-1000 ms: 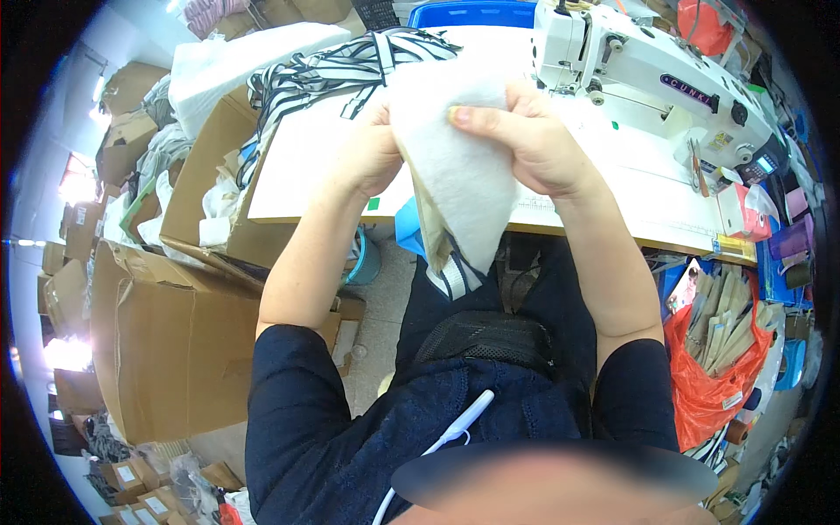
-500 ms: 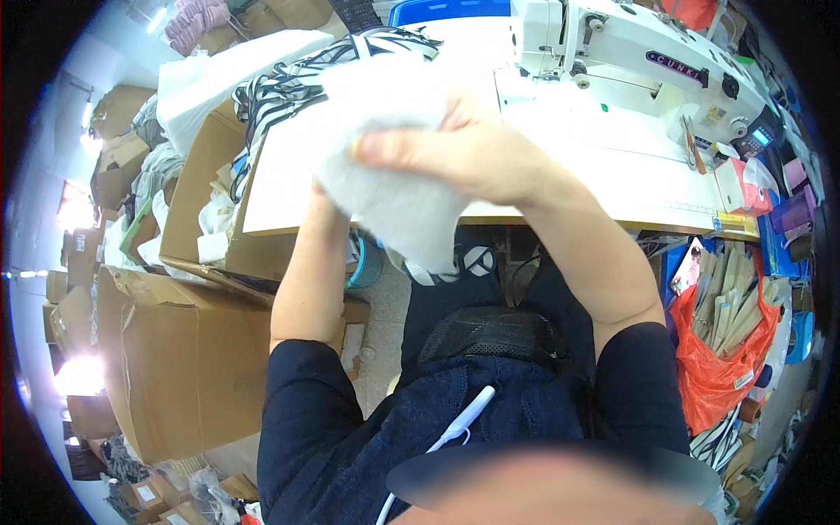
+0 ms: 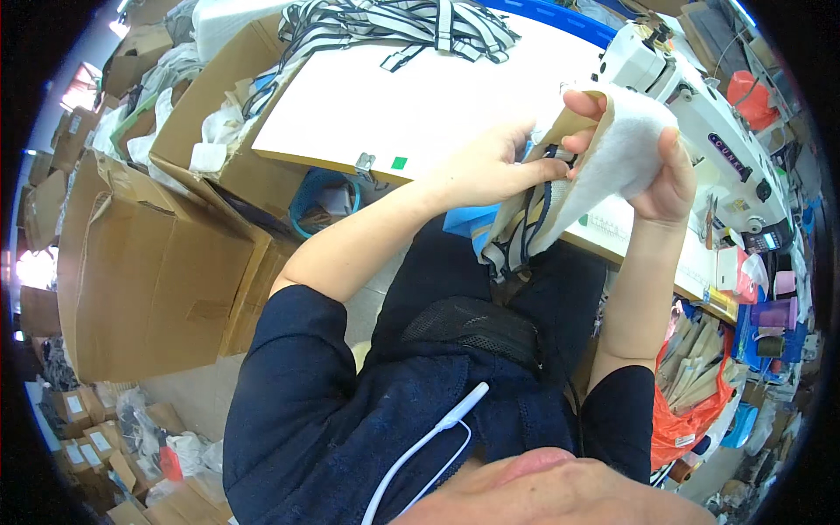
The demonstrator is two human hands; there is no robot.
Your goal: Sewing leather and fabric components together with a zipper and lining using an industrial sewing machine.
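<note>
right grip: here's my right hand [image 3: 663, 194], thumb on the fleece, fingers curled round the tan side, clasping the white fleecy piece [image 3: 626, 153].
left grip: my left hand [image 3: 486, 166] meets it, thumb and fingers pinching at the striped strap [image 3: 527, 223] inside the fold; how firmly, i can't tell.
fleecy piece: right between the two hands, above the near edge of the table, lower end drooping below the grip, a blue cloth [image 3: 471, 219] just left of it.
fold: i'd spread it with the right and run the left pinch along the strap, lightly, since fleece looks apt to bunch.
strap loops: i'd watch the slack under the grip; it could twist or get caught in the fold.
table: white table top [image 3: 376, 105] spreads left of the grip, metal latch [image 3: 366, 166] on its near edge, a strap heap [image 3: 394, 26] beyond.
machine: white sewing machine [image 3: 731, 157], just right of the grip.
room: brown carton [image 3: 149, 271] well off left, teal basket [image 3: 302, 208] nearer, red bag [image 3: 674, 429] below right.
</note>
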